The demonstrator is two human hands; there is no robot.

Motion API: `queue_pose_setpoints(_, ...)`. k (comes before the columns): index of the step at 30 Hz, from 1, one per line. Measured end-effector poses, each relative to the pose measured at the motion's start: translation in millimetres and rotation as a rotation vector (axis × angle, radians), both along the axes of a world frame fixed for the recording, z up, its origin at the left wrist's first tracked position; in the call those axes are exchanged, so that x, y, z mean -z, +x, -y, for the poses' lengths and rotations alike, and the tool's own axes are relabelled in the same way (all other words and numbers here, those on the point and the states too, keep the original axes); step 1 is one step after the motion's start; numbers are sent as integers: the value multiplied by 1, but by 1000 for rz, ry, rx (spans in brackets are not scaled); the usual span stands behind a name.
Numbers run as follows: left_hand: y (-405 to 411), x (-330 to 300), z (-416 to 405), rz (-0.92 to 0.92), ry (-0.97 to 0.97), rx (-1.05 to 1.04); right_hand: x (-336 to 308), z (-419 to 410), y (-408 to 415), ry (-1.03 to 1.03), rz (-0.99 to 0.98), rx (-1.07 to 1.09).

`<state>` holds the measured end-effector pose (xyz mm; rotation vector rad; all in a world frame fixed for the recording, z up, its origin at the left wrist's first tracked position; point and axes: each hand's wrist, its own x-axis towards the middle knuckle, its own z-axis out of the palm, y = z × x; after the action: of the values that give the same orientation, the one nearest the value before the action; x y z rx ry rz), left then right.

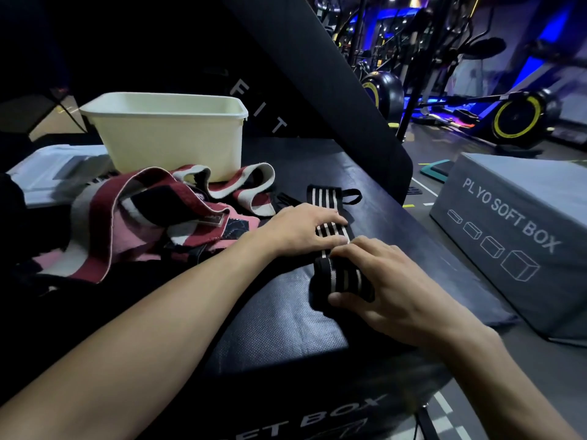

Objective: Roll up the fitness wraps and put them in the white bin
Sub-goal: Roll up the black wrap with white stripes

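Observation:
A black wrap with white stripes (pixel 324 198) lies stretched across a black soft box (pixel 286 319), its near end rolled into a thick bundle (pixel 341 282). My right hand (pixel 390 284) grips that roll, thumb under it and fingers curled over the top. My left hand (pixel 301 230) presses flat on the unrolled strip just beyond the roll. A loose heap of red, pink, black and white wraps (pixel 149 217) lies to the left. The white bin (pixel 168 131) stands behind the heap, at the box's far left.
A grey box marked PLYO SOFT BOX (pixel 521 230) sits on the floor to the right. A white lid or tray (pixel 54 173) lies at far left. A black padded slab (pixel 320 74) leans behind the box. Gym machines with yellow-rimmed wheels fill the background.

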<state>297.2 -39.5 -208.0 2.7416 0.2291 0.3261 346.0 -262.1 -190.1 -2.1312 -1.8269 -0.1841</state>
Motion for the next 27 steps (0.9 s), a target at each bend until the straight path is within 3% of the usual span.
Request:
queue_pose_setpoints(20, 2, -2, -6, -5, -135, -46, 7, -2, 6, 92, -50, -13)
queue_pose_setpoints(27, 7, 6, -22, 52, -117, 18, 7, -6, 12, 91, 24, 1)
